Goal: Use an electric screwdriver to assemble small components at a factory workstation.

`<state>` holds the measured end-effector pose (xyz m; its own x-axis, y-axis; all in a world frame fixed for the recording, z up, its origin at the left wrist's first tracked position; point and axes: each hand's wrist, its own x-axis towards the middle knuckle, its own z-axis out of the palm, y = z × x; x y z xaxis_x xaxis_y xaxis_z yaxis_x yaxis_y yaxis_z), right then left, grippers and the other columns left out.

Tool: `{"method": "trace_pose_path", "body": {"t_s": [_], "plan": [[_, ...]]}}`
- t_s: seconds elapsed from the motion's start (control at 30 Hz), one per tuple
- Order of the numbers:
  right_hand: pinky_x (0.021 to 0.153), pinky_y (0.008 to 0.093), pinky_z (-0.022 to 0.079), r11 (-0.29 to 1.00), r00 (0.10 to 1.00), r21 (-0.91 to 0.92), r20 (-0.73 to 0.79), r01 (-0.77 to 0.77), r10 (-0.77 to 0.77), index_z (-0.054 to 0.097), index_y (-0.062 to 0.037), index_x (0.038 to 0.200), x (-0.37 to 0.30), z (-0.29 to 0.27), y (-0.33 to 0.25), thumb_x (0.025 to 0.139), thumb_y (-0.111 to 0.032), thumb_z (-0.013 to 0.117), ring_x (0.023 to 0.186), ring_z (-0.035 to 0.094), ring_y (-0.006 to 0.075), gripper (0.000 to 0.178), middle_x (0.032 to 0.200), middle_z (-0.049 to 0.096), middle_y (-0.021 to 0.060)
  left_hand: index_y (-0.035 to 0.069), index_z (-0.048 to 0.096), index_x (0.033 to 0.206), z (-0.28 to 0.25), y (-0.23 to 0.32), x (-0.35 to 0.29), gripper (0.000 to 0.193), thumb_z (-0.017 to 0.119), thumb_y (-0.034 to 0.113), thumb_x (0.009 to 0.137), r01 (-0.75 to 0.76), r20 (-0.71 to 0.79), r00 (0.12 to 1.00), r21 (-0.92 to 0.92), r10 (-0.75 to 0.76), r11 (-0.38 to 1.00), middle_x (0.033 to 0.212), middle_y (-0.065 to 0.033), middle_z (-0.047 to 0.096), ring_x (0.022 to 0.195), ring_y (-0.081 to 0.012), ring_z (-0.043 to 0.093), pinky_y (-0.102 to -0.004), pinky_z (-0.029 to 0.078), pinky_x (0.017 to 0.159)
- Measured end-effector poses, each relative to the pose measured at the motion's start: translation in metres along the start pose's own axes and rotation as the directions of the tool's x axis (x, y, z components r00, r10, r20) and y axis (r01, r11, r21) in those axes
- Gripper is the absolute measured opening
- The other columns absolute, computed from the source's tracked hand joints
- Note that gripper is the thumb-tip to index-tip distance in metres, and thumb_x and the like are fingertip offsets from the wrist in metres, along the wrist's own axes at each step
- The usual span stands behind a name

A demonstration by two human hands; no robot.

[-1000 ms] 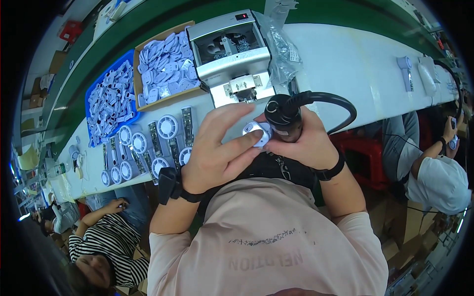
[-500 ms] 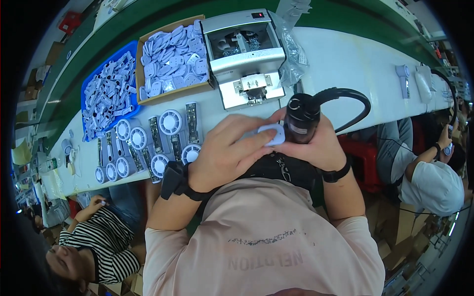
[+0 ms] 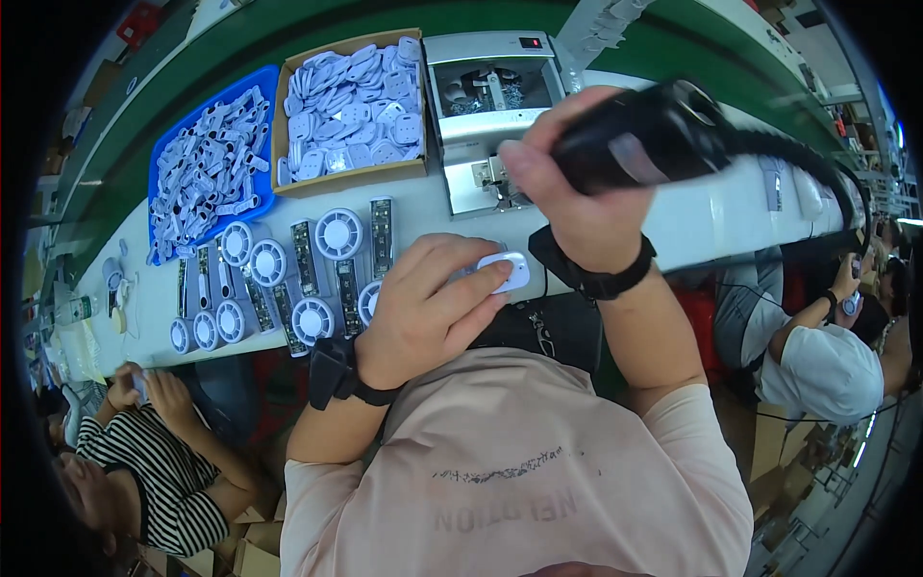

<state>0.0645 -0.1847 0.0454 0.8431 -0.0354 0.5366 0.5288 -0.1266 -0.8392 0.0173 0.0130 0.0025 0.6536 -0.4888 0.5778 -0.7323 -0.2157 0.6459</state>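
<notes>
the small white plastic casing [image 3: 504, 271] sits at the near edge of the white counter [image 3: 711, 221], and looks light, stiff and smooth, best pinched by its rounded edges. the left hand [image 3: 428, 313] has its grip narrowed on it, fingertips pressing it down. the right hand [image 3: 577, 197] is wrapped tight around a black corded power screwdriver [image 3: 644, 139], raised above the counter.

1. The left hand [image 3: 433, 313] pinches a small white plastic piece [image 3: 507, 270] at the white table [image 3: 711, 226] edge.
2. The right hand [image 3: 577, 207] grips a black corded power tool [image 3: 644, 144], raised above the table.
3. A cardboard box [image 3: 351, 106] and a blue tray [image 3: 207, 173] hold white parts.
</notes>
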Motion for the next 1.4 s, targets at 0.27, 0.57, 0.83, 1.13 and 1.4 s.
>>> {"method": "trace_pose_path", "body": {"t_s": [0.27, 0.57, 0.83, 1.13, 1.4], "plan": [[0.057, 0.0272, 0.051, 0.878, 0.880, 0.060, 0.059, -0.474, 0.471, 0.057, -0.0031, 0.117, -0.013, 0.001, -0.006, 0.085, 0.007, 0.076, 0.064, 0.063, 0.0133, 0.039, 0.078, 0.065, 0.0037, 0.006, 0.072, 0.114, 0.002, -0.005, 0.005, 0.036, 0.084, 0.006, 0.080, 0.017, -0.069, 0.997, -0.081, -0.023, 0.997, 0.110, -0.0117, 0.072, 0.096, -0.0342, 0.067, -0.0422, 0.055, 0.082], [0.057, 0.0343, 0.049, 0.907, 0.993, 0.421, 0.093, 0.032, -0.078, 0.049, -0.0079, 0.135, 0.013, -0.020, -0.079, 0.098, -0.010, 0.069, 0.060, 0.055, 0.0170, 0.042, 0.078, 0.051, 0.0036, 0.003, 0.071, 0.113, 0.005, 0.002, 0.013, 0.035, 0.083, 0.005, 0.081, 0.144, -0.064, 0.986, -0.172, -0.157, 0.975, 0.104, -0.0133, 0.073, 0.093, -0.0350, 0.067, -0.0418, 0.053, 0.081], [0.056, 0.0330, 0.050, 0.963, 0.973, 0.269, 0.229, -0.026, -0.038, 0.048, -0.0066, 0.132, 0.017, -0.015, -0.070, 0.095, -0.002, 0.069, 0.060, 0.056, 0.0177, 0.042, 0.080, 0.055, 0.0060, 0.003, 0.072, 0.111, 0.007, 0.002, 0.013, 0.032, 0.083, 0.006, 0.081, 0.118, -0.055, 0.990, -0.180, -0.130, 0.977, 0.104, -0.0134, 0.073, 0.093, -0.0349, 0.067, -0.0421, 0.054, 0.081], [0.053, 0.0327, 0.049, 0.985, 0.952, 0.136, 0.269, 0.110, -0.143, 0.047, -0.0062, 0.127, 0.017, -0.004, -0.064, 0.091, 0.006, 0.069, 0.060, 0.056, 0.0178, 0.044, 0.079, 0.055, 0.0070, 0.002, 0.072, 0.108, 0.009, -0.002, 0.015, 0.030, 0.083, 0.006, 0.081, 0.089, -0.079, 0.992, -0.139, -0.101, 0.986, 0.106, -0.0131, 0.072, 0.094, -0.0344, 0.067, -0.0416, 0.055, 0.081], [0.054, 0.0330, 0.049, 0.943, 0.977, 0.332, 0.209, -0.022, -0.051, 0.048, -0.0082, 0.126, 0.004, -0.016, -0.070, 0.089, 0.002, 0.075, 0.058, 0.053, 0.0163, 0.046, 0.078, 0.054, 0.0049, 0.002, 0.070, 0.112, 0.012, 0.007, 0.006, 0.035, 0.085, 0.007, 0.081, 0.096, -0.030, 0.994, -0.190, -0.103, 0.977, 0.107, -0.0131, 0.072, 0.095, -0.0347, 0.067, -0.0428, 0.055, 0.081]]}}
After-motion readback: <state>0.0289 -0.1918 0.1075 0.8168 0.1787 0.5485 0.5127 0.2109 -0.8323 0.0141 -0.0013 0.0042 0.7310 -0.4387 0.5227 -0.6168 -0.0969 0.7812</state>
